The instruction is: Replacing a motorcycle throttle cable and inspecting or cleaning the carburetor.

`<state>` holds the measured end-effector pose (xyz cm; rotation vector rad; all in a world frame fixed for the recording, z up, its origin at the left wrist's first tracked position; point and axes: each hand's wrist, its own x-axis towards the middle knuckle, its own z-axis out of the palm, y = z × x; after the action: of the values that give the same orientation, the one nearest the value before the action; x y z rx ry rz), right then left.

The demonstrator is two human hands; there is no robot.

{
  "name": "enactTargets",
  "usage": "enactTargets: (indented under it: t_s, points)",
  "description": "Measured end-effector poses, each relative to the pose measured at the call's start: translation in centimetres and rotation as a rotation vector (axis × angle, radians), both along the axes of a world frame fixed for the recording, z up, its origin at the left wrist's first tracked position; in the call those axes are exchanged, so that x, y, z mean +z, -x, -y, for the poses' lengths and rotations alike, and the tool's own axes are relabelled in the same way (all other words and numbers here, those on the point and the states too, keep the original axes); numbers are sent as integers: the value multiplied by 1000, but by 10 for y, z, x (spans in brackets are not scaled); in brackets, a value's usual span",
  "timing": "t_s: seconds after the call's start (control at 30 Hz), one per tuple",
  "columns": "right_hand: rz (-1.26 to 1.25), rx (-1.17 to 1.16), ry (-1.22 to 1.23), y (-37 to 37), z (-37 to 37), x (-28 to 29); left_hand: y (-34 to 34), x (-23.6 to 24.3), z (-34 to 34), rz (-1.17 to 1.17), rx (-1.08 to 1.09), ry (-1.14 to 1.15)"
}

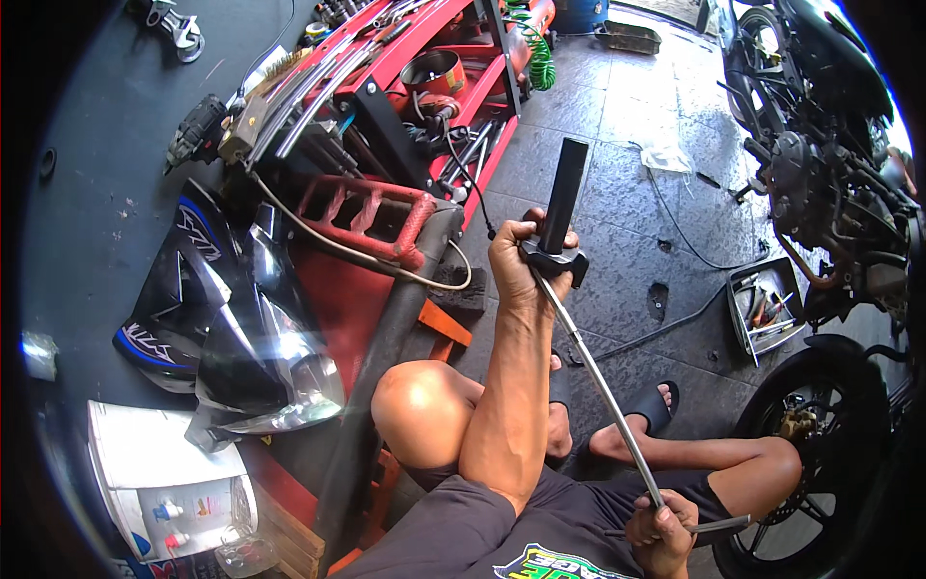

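My left hand [516, 256] is raised in front of me, its fingers wrapped round a black metal part. This part has a flanged bracket at the bottom and a thick black tube [563, 188] standing up from it, slightly tilted. From the bracket's underside a long silver rod wrench [612, 410] slants down to the right. My right hand [664, 531] grips its lower end, beside my lap, where a short crossways handle sticks out. Whether the rod's upper tip is seated inside the part is hidden by my left hand.
A red tool rack [386, 58] with loose tools stands ahead on the left. Black fairing panels [260, 328] and a white container [169, 473] lie at my left. A motorcycle [820, 183] is on the right, near a tool tray [767, 309]. Cables cross the tiled floor.
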<state>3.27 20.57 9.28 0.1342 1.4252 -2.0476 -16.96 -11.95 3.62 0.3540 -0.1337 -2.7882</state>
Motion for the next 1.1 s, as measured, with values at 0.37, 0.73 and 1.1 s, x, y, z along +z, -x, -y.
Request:
enactTargets:
  t_s: [0.37,0.73,1.1]
  points:
    - [84,-45,100,-2,1,12,-4,17,16,8,295,252]
    - [163,-44,177,0,1,19,-13,28,22,-87,325,301]
    - [184,-39,215,1,3,20,-16,33,20,-92,392,408]
